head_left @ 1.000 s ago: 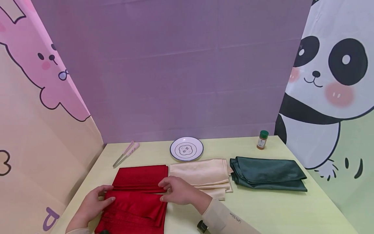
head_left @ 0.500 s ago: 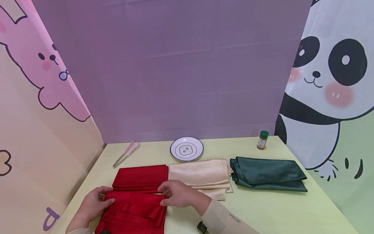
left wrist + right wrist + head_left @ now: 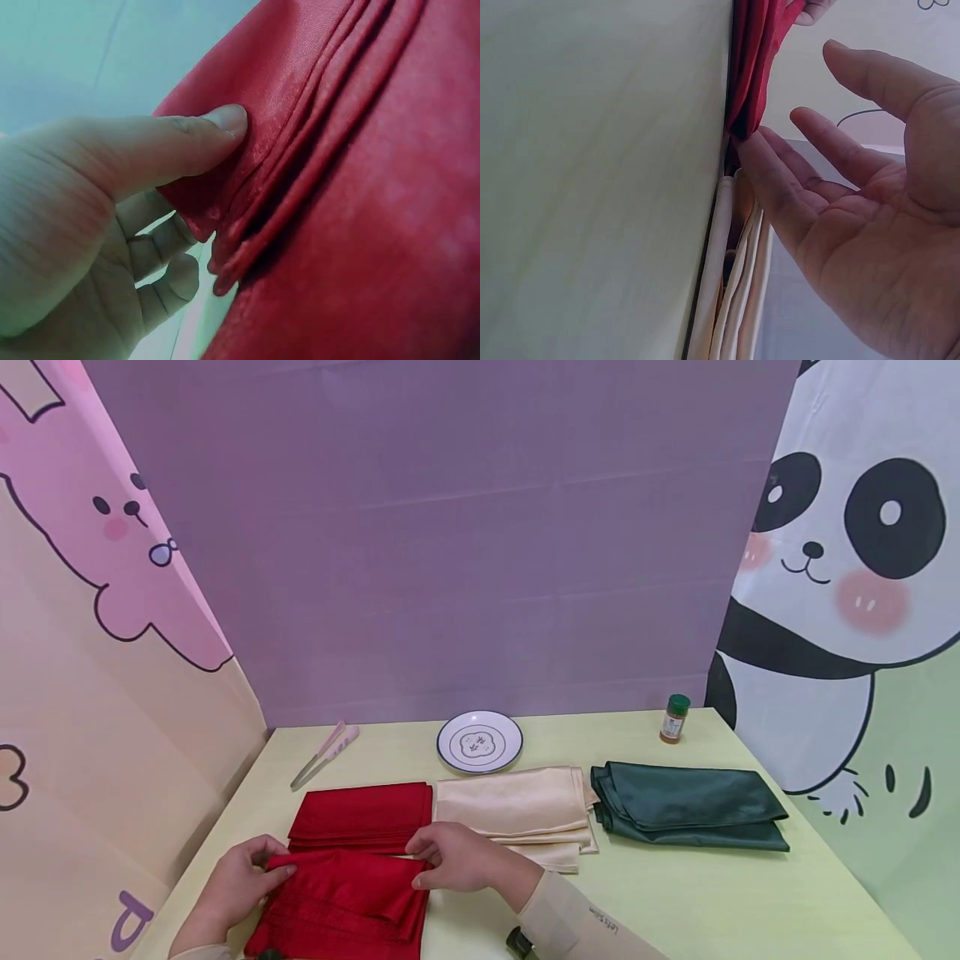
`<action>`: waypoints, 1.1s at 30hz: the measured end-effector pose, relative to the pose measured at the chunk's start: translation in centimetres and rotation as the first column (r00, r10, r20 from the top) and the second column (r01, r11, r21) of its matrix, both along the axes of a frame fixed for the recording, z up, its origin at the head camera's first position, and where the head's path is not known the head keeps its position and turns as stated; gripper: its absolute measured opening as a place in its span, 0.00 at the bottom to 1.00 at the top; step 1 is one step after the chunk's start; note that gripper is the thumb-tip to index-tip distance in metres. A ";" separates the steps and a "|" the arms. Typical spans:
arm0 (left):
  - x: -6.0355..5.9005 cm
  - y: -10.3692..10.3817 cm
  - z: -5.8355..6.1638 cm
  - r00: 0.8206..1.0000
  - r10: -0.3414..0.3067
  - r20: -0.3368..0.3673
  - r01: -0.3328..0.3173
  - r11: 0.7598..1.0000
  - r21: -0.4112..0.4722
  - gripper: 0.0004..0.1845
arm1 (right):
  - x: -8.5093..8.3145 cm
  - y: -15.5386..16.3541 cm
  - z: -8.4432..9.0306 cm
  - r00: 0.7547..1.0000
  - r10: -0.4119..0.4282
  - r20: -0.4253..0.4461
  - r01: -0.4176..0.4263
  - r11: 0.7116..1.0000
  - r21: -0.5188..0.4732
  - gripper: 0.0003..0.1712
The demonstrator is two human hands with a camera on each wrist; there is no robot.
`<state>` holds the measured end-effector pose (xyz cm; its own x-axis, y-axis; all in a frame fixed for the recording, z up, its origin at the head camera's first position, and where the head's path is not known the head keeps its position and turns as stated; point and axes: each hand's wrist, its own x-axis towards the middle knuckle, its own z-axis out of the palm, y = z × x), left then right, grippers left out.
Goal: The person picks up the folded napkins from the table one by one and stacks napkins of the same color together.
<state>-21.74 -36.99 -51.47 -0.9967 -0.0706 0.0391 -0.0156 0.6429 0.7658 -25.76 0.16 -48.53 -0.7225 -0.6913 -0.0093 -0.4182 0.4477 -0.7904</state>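
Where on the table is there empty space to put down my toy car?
The table is bare along the front right, below the green cloth. A smaller bare patch lies between the plate and the spice jar. The middle is crowded: red cloth, cream cloth and both hands.

Three folded cloths (image 3: 517, 814), one plate (image 3: 479, 742), one jar (image 3: 674, 718), one tongs (image 3: 324, 754).
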 end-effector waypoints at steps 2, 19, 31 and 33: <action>0.0 0.1 0.0 1.000 -0.012 -0.017 0.013 1.000 0.025 0.10 | 0.0 0.0 0.0 1.000 -0.001 -0.002 0.001 1.000 0.001 0.18; 0.2 0.1 0.1 0.956 0.000 -0.294 0.045 0.988 0.145 0.10 | 0.0 0.0 -0.1 0.997 0.004 -0.082 0.001 0.999 0.050 0.20; 0.5 0.3 0.6 0.940 -0.029 -0.339 0.109 0.970 0.218 0.10 | 0.0 0.0 -0.2 0.990 0.012 -0.139 0.002 0.995 0.099 0.15; 0.6 0.3 0.6 0.943 -0.021 -0.331 0.100 0.970 0.223 0.10 | 0.0 -0.1 -0.2 0.990 0.018 -0.141 -0.005 0.995 0.097 0.11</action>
